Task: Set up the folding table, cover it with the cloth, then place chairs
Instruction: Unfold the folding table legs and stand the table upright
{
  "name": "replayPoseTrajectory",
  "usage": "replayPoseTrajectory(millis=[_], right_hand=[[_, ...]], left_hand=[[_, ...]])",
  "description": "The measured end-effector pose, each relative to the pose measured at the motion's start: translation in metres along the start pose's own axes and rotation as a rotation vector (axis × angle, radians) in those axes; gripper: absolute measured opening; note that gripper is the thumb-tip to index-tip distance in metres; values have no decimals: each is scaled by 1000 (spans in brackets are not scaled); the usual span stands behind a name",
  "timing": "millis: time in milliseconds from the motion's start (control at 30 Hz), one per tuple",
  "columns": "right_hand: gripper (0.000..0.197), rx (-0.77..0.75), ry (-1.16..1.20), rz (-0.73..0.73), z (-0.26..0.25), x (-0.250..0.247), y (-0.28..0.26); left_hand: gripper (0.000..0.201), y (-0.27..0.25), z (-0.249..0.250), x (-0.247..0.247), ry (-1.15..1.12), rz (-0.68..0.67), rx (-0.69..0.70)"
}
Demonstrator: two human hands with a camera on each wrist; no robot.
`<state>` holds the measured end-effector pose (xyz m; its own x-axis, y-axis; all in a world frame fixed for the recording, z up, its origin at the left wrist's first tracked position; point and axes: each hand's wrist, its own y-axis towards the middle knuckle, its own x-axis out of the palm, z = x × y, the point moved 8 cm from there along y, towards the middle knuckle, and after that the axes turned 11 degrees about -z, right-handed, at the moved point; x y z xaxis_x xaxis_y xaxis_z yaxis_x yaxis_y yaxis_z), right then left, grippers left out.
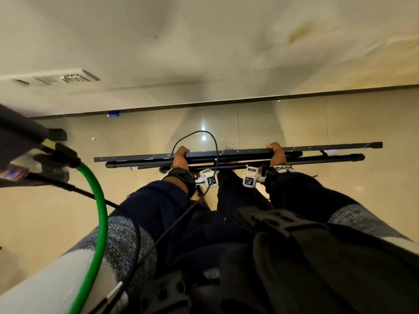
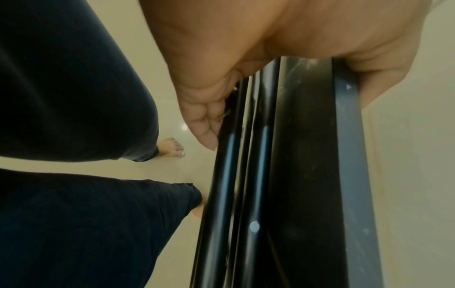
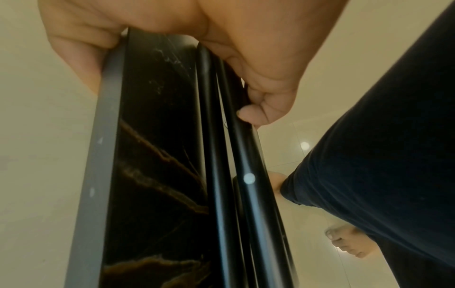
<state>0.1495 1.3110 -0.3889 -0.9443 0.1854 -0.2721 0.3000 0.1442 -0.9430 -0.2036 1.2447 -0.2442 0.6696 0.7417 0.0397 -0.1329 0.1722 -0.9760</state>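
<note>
Black folding table (image 1: 238,152), left hand (image 1: 180,158), right hand (image 1: 277,155) gripping

the folding table (image 1: 238,152) is folded flat and stands on edge, its long edge level and running left to right above the tiled floor. its slab is dark with a grey rim; the glossy face shows brown marbled veins and pale scratches (image 3: 157,155). black round-tube legs (image 1: 317,158) lie folded against the near face, with pale rivets (image 2: 254,226).
</note>
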Motion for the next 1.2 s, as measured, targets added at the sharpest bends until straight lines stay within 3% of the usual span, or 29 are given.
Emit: replayPoseTrajectory(millis=[300, 400, 600, 667, 967, 1100, 1200], right_hand=[[142, -38, 12, 30, 119, -42, -8], [127, -84, 53, 8, 154, -58, -12], [104, -98, 89, -106, 227, -84, -96], [106, -97, 107, -144, 251, -94, -110], [97, -40, 54, -125, 405, -178, -98], [114, -61, 28, -77, 489, -218, -25], [120, -100, 34, -11, 552, -254, -31]], left_hand=[[23, -53, -66, -86, 32, -121, 58], [23, -69, -95, -109, -1, -141, 65], [22, -100, -178, -153, -10, -117, 86], [23, -109, -204, -166, -11, -101, 102], [23, -124, -352, -258, 52, -66, 89], [24, -132, -417, -301, 18, -130, 93], [24, -141, -470, -346, -19, -133, 87]])
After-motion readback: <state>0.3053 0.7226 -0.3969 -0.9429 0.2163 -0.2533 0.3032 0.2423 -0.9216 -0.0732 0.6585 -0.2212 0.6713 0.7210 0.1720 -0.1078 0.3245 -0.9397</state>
